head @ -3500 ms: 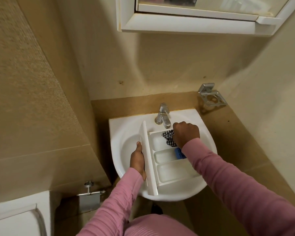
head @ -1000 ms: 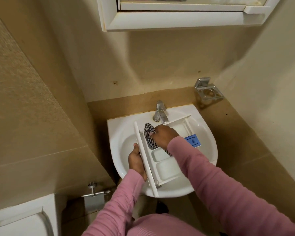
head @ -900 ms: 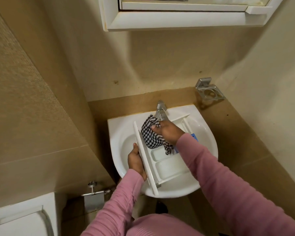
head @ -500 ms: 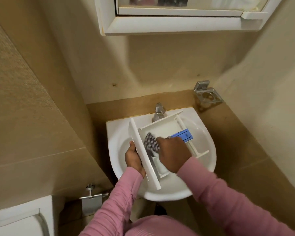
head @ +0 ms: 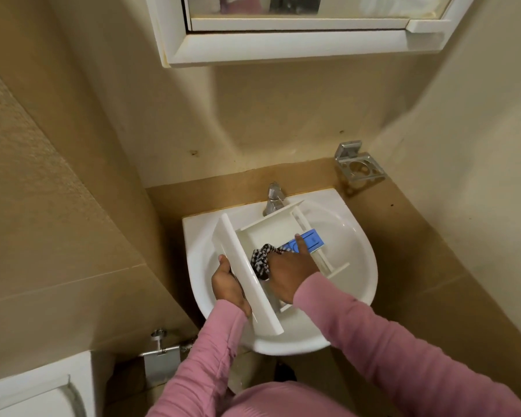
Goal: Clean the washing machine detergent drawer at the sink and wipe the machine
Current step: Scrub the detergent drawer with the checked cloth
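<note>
Gripping drawer [head: 247, 269] front w/ left hand [head: 227, 284]; right hand [head: 289, 272] presses cloth [head: 260, 261] inside.

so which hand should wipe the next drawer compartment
Probably the right hand: it already presses the checkered cloth inside the detergent drawer. The left hand has its grip on the front panel, steadying the drawer over the sink.

head view | looks steeply down | close above sink [head: 358, 266] | facing wall corner
</note>
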